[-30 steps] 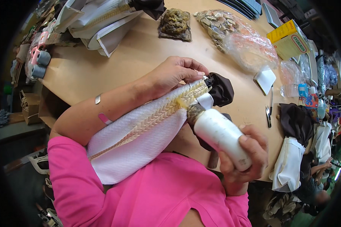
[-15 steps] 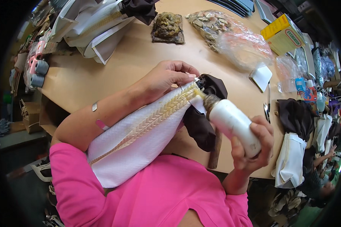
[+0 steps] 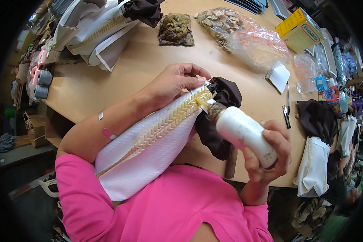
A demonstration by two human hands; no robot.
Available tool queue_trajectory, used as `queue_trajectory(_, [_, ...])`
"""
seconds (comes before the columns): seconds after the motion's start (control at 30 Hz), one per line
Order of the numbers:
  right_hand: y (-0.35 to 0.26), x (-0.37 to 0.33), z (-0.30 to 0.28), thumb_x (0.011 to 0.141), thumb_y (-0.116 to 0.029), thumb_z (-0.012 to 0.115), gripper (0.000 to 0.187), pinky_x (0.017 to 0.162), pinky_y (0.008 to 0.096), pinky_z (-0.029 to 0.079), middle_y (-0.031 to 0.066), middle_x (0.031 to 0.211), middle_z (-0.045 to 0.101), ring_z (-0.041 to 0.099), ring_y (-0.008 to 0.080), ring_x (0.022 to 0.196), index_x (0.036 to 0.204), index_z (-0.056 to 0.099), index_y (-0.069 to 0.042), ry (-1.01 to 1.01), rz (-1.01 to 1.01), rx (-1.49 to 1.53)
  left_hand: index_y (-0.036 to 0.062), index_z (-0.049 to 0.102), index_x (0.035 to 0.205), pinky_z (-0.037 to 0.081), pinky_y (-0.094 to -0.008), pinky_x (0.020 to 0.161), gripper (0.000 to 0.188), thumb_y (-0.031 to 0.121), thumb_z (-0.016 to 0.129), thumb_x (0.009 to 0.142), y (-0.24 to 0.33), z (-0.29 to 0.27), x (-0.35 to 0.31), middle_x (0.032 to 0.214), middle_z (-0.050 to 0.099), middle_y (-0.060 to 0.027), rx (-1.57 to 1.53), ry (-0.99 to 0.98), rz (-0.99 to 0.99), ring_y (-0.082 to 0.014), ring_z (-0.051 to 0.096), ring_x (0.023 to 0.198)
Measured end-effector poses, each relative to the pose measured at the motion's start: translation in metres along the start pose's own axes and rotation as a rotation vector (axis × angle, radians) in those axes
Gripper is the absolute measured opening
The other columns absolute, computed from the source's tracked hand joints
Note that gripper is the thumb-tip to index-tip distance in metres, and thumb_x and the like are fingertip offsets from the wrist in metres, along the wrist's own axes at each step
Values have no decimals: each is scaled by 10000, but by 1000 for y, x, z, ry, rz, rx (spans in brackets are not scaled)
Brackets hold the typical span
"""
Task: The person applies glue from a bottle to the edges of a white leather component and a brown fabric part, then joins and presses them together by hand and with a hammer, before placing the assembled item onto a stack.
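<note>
left hand (image 3: 171,82): closed in a pinch on the top end of the white padded piece (image 3: 149,153), fingertips right where its braided tan strip (image 3: 169,121) meets the dark brown fabric (image 3: 218,117).
right hand (image 3: 266,155): wrapped around a white squeeze bottle (image 3: 244,133), tilted so its crusted nozzle touches the strip's upper end, just beside the left fingertips.
white padded piece: lies along the left forearm, its lower end against the pink shirt (image 3: 157,209).
progress: judging by the nozzle's place, glue is going on at the very top of the strip; whether the rest of the strip is already stuck down cannot be told, and the brown fabric hangs loose below the bottle.
beyond the left hand: similar white and brown pieces (image 3: 97,32), a brown crusted pad (image 3: 175,28), clear bags of chips (image 3: 238,30).
past the right hand: small notepad (image 3: 279,76), scissors (image 3: 287,111), yellow box (image 3: 298,28), more pieces (image 3: 314,165) at the wooden table (image 3: 121,76) edge.
in the way: nothing lies between bottle and strip; only the brown fabric crowds the nozzle.
</note>
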State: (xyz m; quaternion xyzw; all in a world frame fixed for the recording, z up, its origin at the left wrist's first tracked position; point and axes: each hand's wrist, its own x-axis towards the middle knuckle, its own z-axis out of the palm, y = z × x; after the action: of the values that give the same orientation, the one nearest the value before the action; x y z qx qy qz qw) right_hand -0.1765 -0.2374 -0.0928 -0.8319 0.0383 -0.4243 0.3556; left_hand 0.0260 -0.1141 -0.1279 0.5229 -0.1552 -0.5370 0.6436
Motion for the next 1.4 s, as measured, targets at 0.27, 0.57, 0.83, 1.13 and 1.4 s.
queue_trajectory(0.27, [-4,-9,3,619,-124,707,397,560,311,495,188,859,541,583,272,710,950,507,-37,-47,-6,14,-8,510,1001,485,-220,708,206,59,529,807,0,-1,1,900,580,-75,-36,11,-3,-109,579,797])
queue_trajectory(0.57, [39,-24,-13,627,-242,612,486,636,265,463,140,928,511,533,213,781,1029,461,-16,240,654,630,33,416,1168,425,-237,767,393,113,553,809,21,-17,-23,1004,528,-32,263,-131,-196,-76,494,918])
queue_trajectory(0.83, [151,-124,-66,778,-201,567,384,634,276,444,96,962,478,506,184,801,1083,416,-22,675,896,450,3,507,1030,443,-329,592,466,293,671,704,27,-27,-116,706,589,-148,1084,-321,-240,-233,584,633])
queue_trajectory(1.13, [162,-149,-58,780,-141,591,359,801,322,384,107,1004,468,467,211,905,1071,442,7,329,729,-238,5,543,824,406,-337,650,186,164,607,753,56,-4,-160,803,538,-151,1088,-143,215,-315,530,735])
queue_trajectory(1.4, [164,-149,-54,710,-110,627,421,843,353,364,145,1046,476,457,249,956,1073,457,18,258,694,-308,-15,545,854,405,-301,662,225,152,638,734,74,8,-160,799,542,-104,971,33,375,-206,543,717])
